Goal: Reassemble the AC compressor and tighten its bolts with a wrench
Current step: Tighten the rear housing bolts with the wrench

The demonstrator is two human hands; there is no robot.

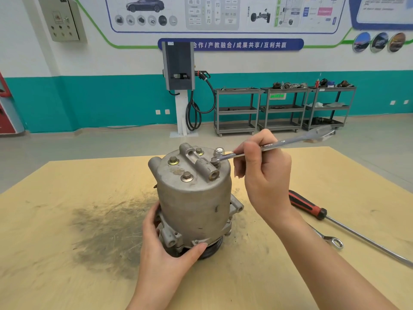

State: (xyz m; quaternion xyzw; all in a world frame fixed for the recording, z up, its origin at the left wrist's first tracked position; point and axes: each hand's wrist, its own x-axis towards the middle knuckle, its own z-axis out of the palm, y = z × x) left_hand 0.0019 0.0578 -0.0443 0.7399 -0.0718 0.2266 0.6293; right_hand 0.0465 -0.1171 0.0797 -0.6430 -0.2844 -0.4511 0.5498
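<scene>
A grey metal AC compressor [196,202] stands upright on the wooden table [67,220]. Its top cover carries several brass-coloured bolts [186,176]. My left hand [165,247] grips the compressor's lower flange, thumb across the front. My right hand [266,175] holds a silver combination wrench [288,143] by its shaft. The wrench's ring end sits on a bolt at the right side of the cover, beside a capped port [219,150]. Its open end points up and to the right.
A red-and-black screwdriver [307,205] with a long shaft lies on the table to the right. A second wrench [330,240] lies partly under my right forearm. A dark grease smear [107,233] marks the table left of the compressor. Grey carts stand by the far wall.
</scene>
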